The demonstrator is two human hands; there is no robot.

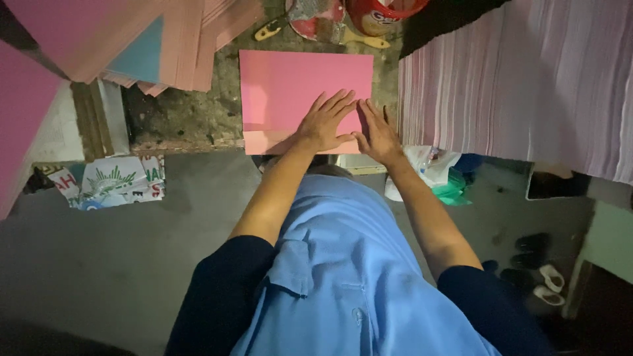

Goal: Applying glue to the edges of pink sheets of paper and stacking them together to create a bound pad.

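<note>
Under the fingers: pink sheet (300, 95), flat on the counter (184, 118).
Left hand (324, 124): fingers spread, pressing the sheet.
Right hand (377, 134): fingers together, flat beside it.
Progress: near edge looks folded; crease being pressed.
Right of fingers: tall paper stack (521, 86).
</note>
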